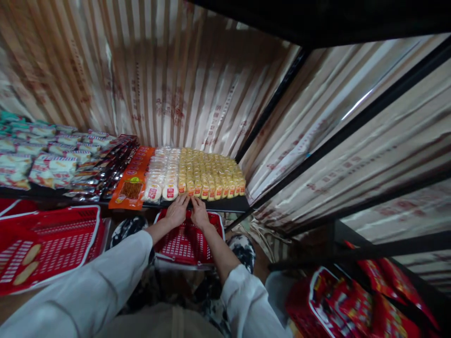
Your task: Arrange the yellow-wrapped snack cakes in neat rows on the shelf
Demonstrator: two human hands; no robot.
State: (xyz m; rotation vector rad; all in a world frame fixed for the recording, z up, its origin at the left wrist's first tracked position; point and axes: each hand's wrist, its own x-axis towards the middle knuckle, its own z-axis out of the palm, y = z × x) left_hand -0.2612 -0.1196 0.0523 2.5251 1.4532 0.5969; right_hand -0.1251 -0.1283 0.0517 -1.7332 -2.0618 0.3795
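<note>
Rows of small yellow wrapped snack packs (211, 173) stand at the right end of a black shelf. My left hand (177, 210) reaches to their front edge, with fingers stretched out and the tips at the leftmost packs. Close beside it, my right hand (199, 213) also has its fingers extended, with the tips against the front packs. I see nothing gripped in either hand, though the fingertips are small and slightly blurred. Below both hands sits a red plastic basket (185, 244) between my knees. White round wrapped packs (171, 173) stand directly left of the yellow ones.
An orange snack bag (133, 185) and dark shiny packets (102, 171) lie further left, then white packs (52, 166). Another red basket (70, 234) holding two tan oblong items is at left. A basket of red packets (343, 300) stands lower right. Black frame bars (338, 119) cross the right side.
</note>
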